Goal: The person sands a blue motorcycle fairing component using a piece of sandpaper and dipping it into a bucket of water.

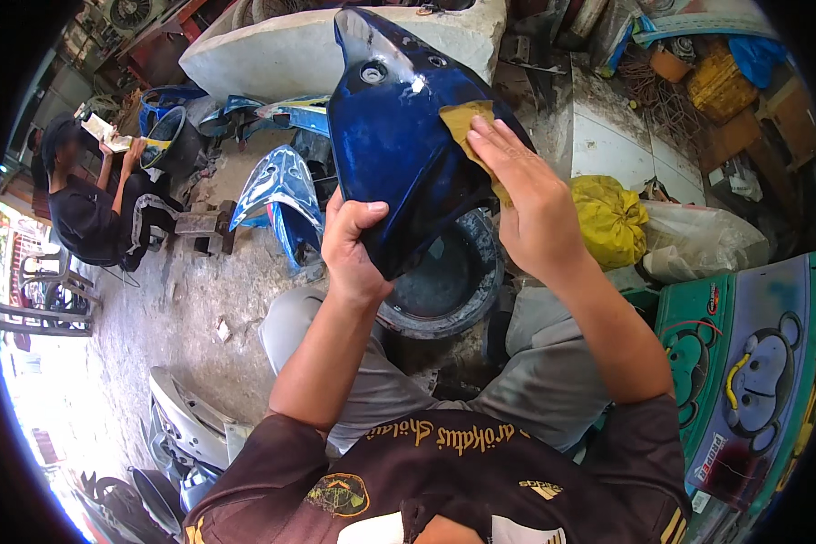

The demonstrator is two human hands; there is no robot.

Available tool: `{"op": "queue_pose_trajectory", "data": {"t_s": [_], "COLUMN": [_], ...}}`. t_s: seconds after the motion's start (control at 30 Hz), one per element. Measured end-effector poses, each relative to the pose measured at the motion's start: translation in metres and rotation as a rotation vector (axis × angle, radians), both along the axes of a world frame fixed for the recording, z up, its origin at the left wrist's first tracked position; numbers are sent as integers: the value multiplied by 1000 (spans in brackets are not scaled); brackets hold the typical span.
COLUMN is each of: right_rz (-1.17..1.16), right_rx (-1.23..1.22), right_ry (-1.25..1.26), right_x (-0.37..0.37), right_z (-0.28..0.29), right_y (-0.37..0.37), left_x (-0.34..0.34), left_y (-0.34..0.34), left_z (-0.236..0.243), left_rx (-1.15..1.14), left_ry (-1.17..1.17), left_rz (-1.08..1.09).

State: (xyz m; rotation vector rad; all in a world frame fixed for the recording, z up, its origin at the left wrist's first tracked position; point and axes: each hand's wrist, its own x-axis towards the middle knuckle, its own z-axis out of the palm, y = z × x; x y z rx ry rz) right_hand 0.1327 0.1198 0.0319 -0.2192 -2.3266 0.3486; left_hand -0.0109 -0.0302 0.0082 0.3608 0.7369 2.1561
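Note:
My left hand (354,240) grips the narrow lower end of a glossy dark-blue plastic panel (390,145), thumb on top. The panel is raised at a tilt, with two holes and a scuffed pale patch near its upper end. My right hand (526,190) holds a yellow sheet of sandpaper (462,118) against the panel's right side, fingers together and laid over it; its thumb is hidden. Beneath the panel, between my knees, stands a dark round basin (426,317) with liquid in it.
A co-worker (82,218) sits at left holding a pale piece. Blue-and-white fairings (267,186) lie ahead on the floor, before a pale concrete trough (245,54). At right are a yellow bag (607,222) and green and grey plastic cases (743,381); a silver panel (177,399) lies lower left.

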Motion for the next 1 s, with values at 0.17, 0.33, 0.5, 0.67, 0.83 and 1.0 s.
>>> {"op": "queue_pose_trajectory", "data": {"t_s": [0.17,0.33,0.5,0.67,0.83,1.0], "right_rz": [-148,-62,-173,111,-73,15], "right_rx": [-234,-81,-412,-74,-119,49], "right_ry": [-75,-14,-115,41,-21,28], "right_x": [2,0,3,-1,4,0], "right_z": [-15,-4,-14,-3,-22,-2], "right_y": [38,13,48,7,57,20], "left_x": [3,2,5,5,6,3], "left_y": [1,-1,1,3,6,2], "left_z": [-1,3,-2,-1,-6,2], "left_rx": [-41,-1,-38,24,-58,7], "left_ry": [29,10,29,48,66,48], "left_rz": [12,9,5,-27,-36,-4]}}
